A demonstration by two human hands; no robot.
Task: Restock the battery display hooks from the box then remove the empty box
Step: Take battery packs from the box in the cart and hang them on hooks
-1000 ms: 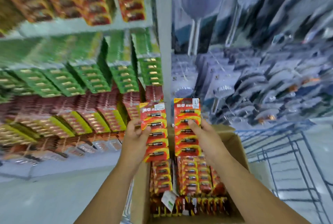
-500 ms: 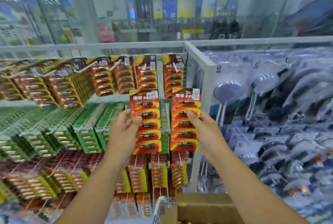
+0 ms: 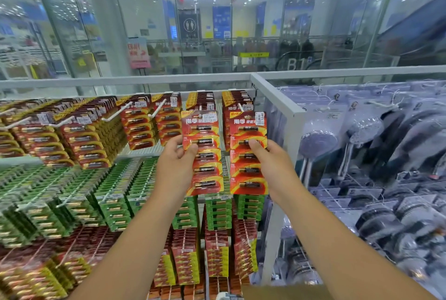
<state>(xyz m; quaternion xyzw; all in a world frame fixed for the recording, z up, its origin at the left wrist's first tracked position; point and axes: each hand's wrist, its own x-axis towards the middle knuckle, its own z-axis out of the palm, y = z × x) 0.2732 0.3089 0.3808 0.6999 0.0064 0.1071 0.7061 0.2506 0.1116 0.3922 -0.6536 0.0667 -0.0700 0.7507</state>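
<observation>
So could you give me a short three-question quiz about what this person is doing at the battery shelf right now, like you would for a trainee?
1. True or false: each hand, left hand and right hand, holds its own red battery strip.
2. Which row do the left strip and right strip match? A. the green packs B. the top row of red packs C. the shower heads
3. Fill in: the white hook on the top row points ____ the person.

Key: 1 true; 2 B; 3 toward.
</observation>
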